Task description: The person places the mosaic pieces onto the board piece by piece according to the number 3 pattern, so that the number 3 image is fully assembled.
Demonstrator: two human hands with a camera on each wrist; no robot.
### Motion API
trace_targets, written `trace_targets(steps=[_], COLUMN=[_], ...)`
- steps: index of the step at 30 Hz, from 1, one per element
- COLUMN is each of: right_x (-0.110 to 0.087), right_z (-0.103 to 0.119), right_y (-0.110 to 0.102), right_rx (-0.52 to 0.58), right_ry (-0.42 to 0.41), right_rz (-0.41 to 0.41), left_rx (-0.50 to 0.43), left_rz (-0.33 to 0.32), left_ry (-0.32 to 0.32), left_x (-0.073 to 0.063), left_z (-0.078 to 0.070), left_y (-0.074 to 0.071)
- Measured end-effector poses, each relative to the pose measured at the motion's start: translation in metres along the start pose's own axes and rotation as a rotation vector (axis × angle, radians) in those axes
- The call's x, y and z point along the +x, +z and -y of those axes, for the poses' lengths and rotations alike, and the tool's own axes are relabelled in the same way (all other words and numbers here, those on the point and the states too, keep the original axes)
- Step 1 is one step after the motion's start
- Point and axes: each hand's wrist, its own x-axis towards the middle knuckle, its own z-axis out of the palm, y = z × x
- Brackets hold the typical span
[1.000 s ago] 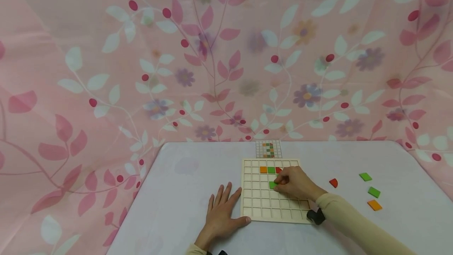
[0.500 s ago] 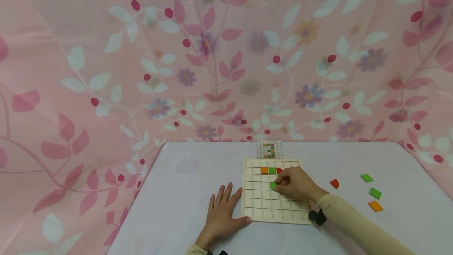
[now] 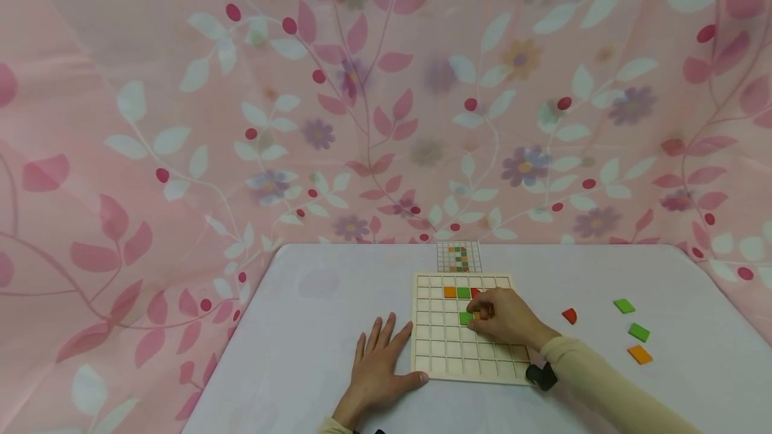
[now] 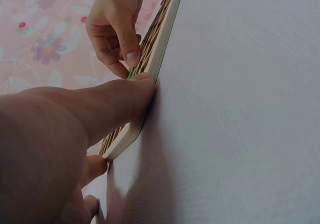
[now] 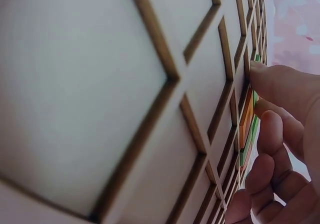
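Remotely, I watch the right hand (image 3: 503,313), thumb and index finger slightly parted, pinching a green tile (image 3: 466,318) on the grid board (image 3: 446,349); an orange tile (image 5: 245,114) sits just beside it; beyond lie coloured pieces (image 3: 462,293), then a pattern card (image 3: 458,258); four loose pieces (image 3: 638,332) rest to the right; leftward, the left hand (image 3: 378,370) lies spread, its thumb on the board's edge.

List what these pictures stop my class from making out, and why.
Head view: full outline of the red tile on the grid board, right hand in front.
Head view: exact shapes on the pattern card, too small.
Head view: rest of the right sleeve, cut off below.
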Motion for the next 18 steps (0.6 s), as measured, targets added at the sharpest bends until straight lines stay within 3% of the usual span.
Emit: trace_targets(steps=[5,18], right_x=[0.0000,-0.0027], right_z=[-0.0035,-0.0035], right_y=[0.0010,-0.0033], right_rx=[0.018,-0.022], right_ry=[-0.042,-0.051], right_rz=[-0.012,0.002], left_rx=[0.005,-0.002], left_rz=[-0.007,-0.009], left_ry=[0.002,0.007], left_x=[0.0009,0.0000], left_z=[0.0009,0.0021], left_y=[-0.0001,0.0020])
